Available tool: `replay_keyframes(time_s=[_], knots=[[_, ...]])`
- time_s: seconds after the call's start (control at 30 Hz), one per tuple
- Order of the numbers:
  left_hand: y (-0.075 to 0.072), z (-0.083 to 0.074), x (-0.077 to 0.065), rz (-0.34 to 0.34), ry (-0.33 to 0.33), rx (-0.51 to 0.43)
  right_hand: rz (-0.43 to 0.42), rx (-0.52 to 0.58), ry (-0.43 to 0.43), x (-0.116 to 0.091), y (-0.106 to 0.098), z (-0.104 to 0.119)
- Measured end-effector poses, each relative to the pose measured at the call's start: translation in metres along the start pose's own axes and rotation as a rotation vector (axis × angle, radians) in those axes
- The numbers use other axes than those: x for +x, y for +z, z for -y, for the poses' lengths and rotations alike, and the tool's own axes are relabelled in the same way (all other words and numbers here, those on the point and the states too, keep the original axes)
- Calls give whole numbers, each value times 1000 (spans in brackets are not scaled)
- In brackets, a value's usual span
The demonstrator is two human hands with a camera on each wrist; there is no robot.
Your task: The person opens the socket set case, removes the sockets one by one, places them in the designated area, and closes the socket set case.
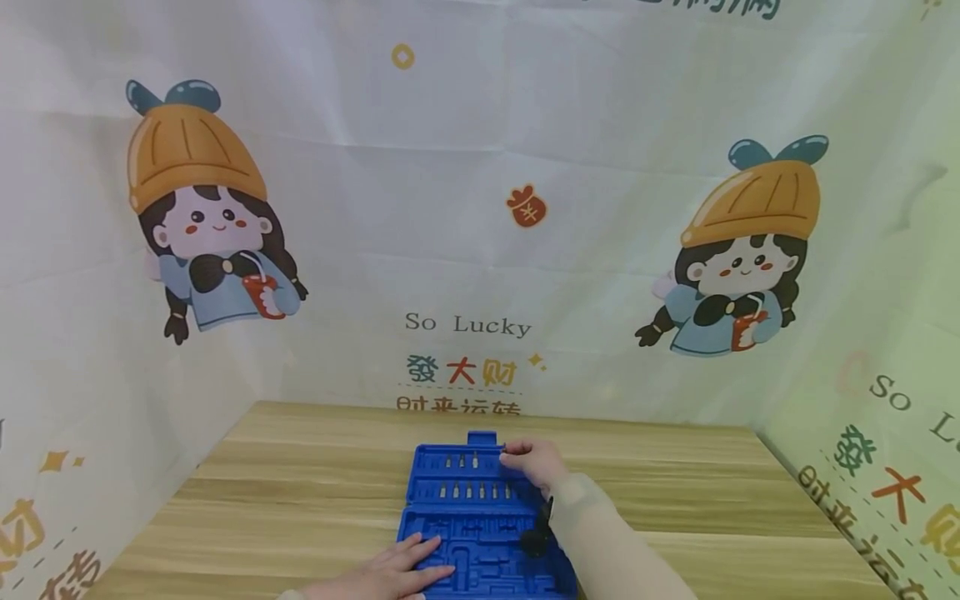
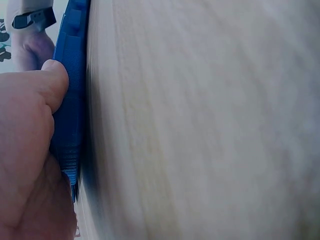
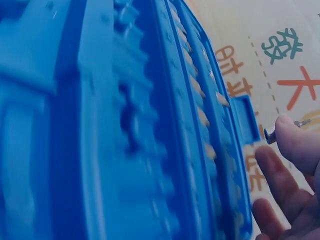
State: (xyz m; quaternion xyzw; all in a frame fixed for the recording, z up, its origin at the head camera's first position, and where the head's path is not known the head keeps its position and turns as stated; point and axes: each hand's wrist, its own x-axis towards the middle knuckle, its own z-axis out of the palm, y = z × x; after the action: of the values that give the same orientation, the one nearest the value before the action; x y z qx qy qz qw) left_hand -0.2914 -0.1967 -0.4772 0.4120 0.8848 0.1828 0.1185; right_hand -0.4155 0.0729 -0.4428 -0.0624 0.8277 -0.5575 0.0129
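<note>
Blue plastic case (image 1: 424,479), one, unfolded flat on the wooden table (image 1: 675,500) in front of the person, its lid half away from us and its base half (image 1: 487,575) nearest. Work with the bits, in our judgement, part-way along: nine seated in the lid, one out of its place; we also note places towards the right of the upper row that look unfilled, though blur and the fingers keep us from counting them. Upper-row bits (image 1: 462,461), three that we can count; lower-row bits (image 1: 468,491), six; loose metal bit (image 3: 270,135), one, pinched between thumb and forefinger of the right hand (image 1: 536,463), beside the lid's far right corner, its other fingers loosely bent. Left hand (image 1: 390,571), one, fingers spread and nearly straight, resting on the left edge of the base and gripping no bit. Moulded recesses in the base, many, in which we see no tools. Latch tab (image 1: 482,437), one, on the far edge of the lid. Cartoon figures, two, on the cloth backdrop (image 1: 480,250).
</note>
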Motion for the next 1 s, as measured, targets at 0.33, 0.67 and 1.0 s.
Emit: replay_keyframes(time_s=[0.33,0.67,1.0], knots=[[-3,-8,0,2,-9,-3,25,-130,-53,-7,-36,-8],[-2,-1,1,0,24,-14,32,-78,-26,-21,-70,-18],[-2,-6,0,-2,20,-33,-1,-264,-63,-28,-100,-38]])
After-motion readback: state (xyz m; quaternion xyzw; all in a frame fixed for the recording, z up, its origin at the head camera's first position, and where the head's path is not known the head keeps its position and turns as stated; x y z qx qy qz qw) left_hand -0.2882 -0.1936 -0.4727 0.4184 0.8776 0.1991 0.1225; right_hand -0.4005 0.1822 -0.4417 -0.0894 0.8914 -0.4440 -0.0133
